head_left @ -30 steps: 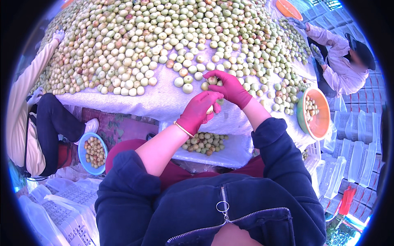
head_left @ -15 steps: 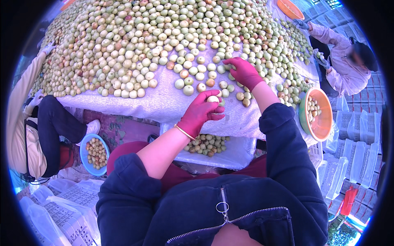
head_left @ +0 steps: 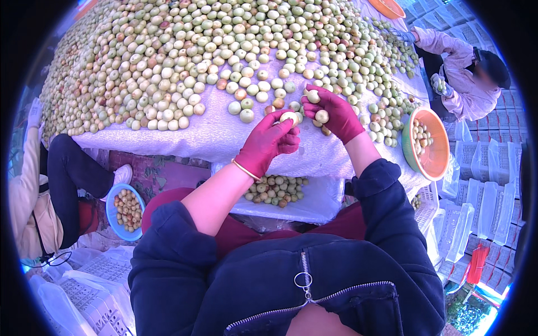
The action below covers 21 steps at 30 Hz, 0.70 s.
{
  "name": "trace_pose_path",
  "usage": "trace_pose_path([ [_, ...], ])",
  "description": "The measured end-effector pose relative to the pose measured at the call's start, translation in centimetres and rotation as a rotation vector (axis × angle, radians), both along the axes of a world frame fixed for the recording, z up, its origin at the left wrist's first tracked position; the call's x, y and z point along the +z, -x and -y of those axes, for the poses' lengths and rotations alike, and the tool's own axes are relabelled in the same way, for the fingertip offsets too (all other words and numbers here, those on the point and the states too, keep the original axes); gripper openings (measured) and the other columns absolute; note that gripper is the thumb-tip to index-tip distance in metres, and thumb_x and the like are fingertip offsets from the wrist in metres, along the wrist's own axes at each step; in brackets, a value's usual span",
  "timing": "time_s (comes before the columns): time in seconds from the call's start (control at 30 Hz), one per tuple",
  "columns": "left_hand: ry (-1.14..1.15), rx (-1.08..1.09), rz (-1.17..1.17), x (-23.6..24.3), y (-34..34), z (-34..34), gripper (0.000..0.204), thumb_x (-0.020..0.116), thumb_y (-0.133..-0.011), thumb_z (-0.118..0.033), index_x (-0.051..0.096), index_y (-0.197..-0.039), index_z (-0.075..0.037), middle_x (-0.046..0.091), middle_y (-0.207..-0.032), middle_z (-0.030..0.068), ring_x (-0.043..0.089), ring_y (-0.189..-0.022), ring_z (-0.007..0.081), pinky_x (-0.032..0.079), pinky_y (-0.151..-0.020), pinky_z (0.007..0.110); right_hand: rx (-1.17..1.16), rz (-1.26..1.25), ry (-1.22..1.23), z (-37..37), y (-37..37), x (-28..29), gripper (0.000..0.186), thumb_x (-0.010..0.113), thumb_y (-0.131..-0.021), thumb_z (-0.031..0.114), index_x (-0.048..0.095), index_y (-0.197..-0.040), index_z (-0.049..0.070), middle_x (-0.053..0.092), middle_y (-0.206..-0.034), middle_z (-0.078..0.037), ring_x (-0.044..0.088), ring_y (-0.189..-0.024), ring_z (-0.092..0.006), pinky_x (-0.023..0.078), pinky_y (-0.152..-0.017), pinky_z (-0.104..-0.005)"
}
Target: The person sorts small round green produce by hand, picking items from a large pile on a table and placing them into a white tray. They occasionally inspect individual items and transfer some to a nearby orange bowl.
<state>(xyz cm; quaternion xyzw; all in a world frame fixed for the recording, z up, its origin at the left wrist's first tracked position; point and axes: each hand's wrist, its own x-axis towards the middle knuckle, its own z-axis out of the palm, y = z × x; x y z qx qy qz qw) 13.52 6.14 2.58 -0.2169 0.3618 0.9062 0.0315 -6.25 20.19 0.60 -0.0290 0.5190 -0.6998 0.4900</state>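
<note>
The left hand (head_left: 272, 137) is curled around a pale fruit (head_left: 289, 117); the right hand (head_left: 339, 115), slightly apart, pinches a second fruit (head_left: 313, 97) and cradles a third fruit (head_left: 321, 116), over the near side of the bench (head_left: 213, 126). A light grip should spare the skins.

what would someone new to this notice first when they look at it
Probably the huge heap of green and reddish fruit, filling the upper part of the view on a pale sheet. Near the centre, the magenta-gloved left hand grips a pale fruit, and the magenta-gloved right hand holds fruit too. At the right, an orange basin stands out brightly.
</note>
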Motion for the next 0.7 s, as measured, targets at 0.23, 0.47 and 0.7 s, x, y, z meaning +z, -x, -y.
trace_pose_path([
  [0.23,0.251,0.062,-0.092,0.4,-0.1,-1.4,0.042,0.072,-0.093,-0.02,0.056,-0.13,-0.009,0.064,-0.091,0.0023,0.057,-0.067,0.0064,0.044,-0.056,0.021,-0.027,0.04,0.16,-1.2,-2.5,1.7,0.046,0.053,-0.099,0.021,0.049,-0.141,0.003,0.064,-0.122,-0.015,0.065,-0.109,-0.0248,0.054,-0.093,-0.036],
  [0.47,0.382,-0.056,-0.192,1.4,-0.3,-2.3,0.049,0.074,-0.09,-0.015,0.055,-0.136,-0.012,0.065,-0.092,0.0023,0.058,-0.068,0.0069,0.047,-0.057,0.02,0.151,-0.068,0.06,-4.5,-8.4,5.5,0.044,0.061,-0.097,0.022,0.054,-0.137,0.005,0.065,-0.112,-0.005,0.064,-0.091,-0.0121,0.054,-0.071,-0.0238],
  [0.7,0.509,-0.185,-0.212,1.8,-0.9,-4.2,0.048,0.074,-0.089,-0.012,0.058,-0.134,-0.012,0.063,-0.088,0.001,0.059,-0.07,0.0062,0.05,-0.055,0.02,0.073,-0.083,-0.01,-7.1,-10.9,6.3,0.044,0.069,-0.092,0.017,0.058,-0.133,0.005,0.066,-0.109,-0.002,0.062,-0.084,-0.0078,0.051,-0.068,-0.0203],
])
